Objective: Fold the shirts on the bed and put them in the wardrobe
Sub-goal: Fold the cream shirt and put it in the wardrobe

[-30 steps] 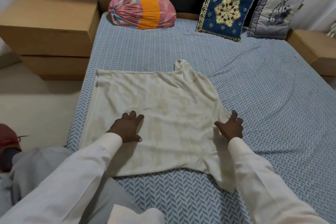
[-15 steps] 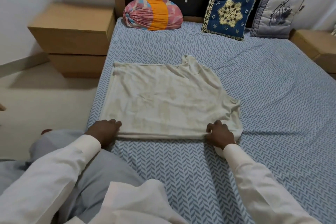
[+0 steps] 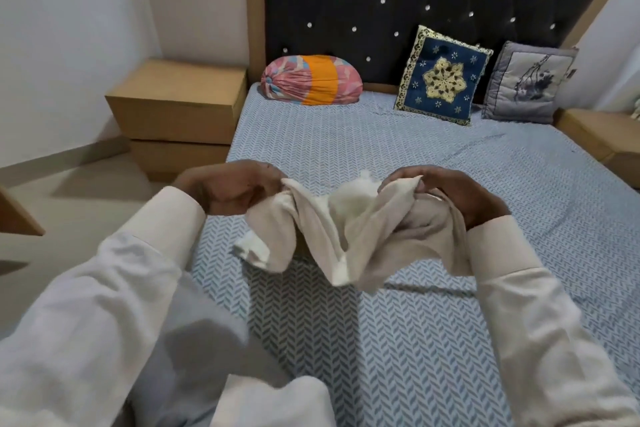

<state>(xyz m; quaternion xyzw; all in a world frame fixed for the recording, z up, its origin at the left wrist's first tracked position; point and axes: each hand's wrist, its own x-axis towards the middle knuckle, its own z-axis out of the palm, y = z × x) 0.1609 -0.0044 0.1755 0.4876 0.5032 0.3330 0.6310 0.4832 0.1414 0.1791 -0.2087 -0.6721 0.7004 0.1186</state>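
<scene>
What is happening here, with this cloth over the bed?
A person is working on a cream shirt over the bed. The left hand grips one end and the right hand grips the other, and the shirt sags, bunched, between them. It is not a neat fold at this moment. No wardrobe is in view.
</scene>
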